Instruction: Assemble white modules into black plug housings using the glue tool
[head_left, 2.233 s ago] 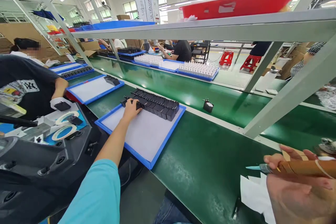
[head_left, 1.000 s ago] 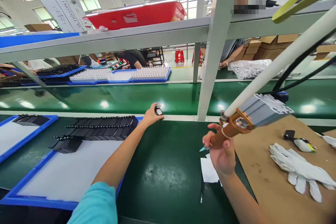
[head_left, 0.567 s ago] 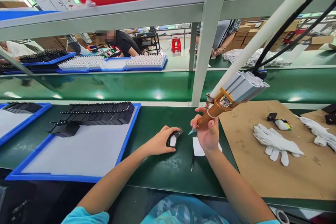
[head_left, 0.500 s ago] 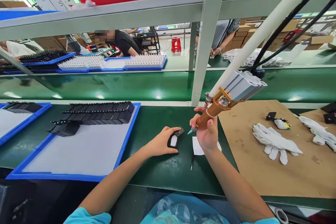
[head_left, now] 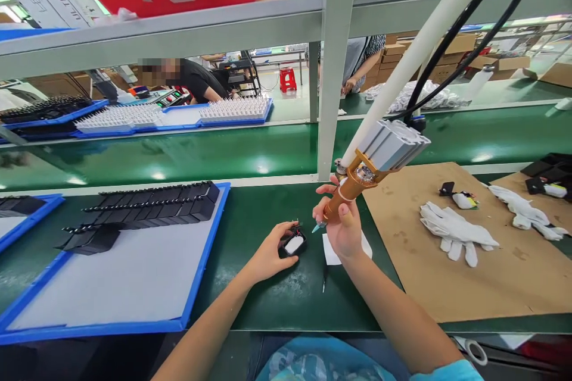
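Head view: black-and-white part [head_left: 294, 243] gripped within curve of left hand [head_left: 270, 255].

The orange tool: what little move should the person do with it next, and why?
Maybe ease the orange tool a little left, using the right hand, until its blue tip is over the black case. The left hand grips the case with its white part facing up, and the tip points that way but is still apart from it.

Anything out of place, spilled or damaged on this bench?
One thing stands out: a pale, blotchy patch on the green bench near the left hand, perhaps wear, against the mostly even green. No obvious spill shows.
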`<state>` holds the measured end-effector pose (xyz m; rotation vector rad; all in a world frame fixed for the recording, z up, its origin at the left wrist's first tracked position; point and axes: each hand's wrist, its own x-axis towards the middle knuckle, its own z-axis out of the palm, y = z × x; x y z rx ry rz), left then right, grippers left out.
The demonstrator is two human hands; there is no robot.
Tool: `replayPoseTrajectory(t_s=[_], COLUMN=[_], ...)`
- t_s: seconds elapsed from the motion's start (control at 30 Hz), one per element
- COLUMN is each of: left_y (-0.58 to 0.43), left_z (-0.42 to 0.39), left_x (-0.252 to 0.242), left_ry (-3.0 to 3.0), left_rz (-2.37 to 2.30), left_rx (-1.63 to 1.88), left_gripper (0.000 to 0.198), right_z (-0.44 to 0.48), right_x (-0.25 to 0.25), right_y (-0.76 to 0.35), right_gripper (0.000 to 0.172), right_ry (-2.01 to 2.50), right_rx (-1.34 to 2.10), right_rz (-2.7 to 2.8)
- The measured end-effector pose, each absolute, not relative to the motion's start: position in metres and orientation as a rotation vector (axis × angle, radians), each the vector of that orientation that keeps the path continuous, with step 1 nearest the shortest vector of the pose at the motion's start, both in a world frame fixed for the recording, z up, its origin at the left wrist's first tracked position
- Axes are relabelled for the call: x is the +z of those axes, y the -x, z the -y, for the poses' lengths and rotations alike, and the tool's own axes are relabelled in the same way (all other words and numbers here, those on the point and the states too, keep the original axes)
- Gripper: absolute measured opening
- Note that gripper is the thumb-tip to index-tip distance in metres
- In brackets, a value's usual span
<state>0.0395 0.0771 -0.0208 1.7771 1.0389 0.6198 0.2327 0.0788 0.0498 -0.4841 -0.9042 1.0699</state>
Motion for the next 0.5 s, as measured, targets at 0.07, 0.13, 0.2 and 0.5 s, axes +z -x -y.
replayPoseTrajectory(t_s=[0.07,0.13,0.2,0.5], left_y=[-0.041,-0.043,-0.045,-0.051], left_z=[-0.074,-0.071,-0.069,-0.065], left_x=[-0.02,-0.018,-0.017,-0.016], left_ry=[-1.85,-1.9,-1.902,-2.011], left_rz=[-1.126,-1.202,-1.256,-1.275], left_rx=[0.632,0.639,0.612,0.579], left_gripper=[0.063,0.055,0.048,0.031], right_z=[-0.077,-0.076,-0.074,-0.067], right_x=[0.052,0.053,0.054,0.055], right_y=[-0.231,-0.23,-0.228,-0.223], right_gripper=[0.038,0.042,0.041,0.046], right_ry=[0.472,0.449,0.443,0.465], right_rx=[1.105,1.13,1.136,1.149], right_rz=[0.894,0.887,0.889,0.898])
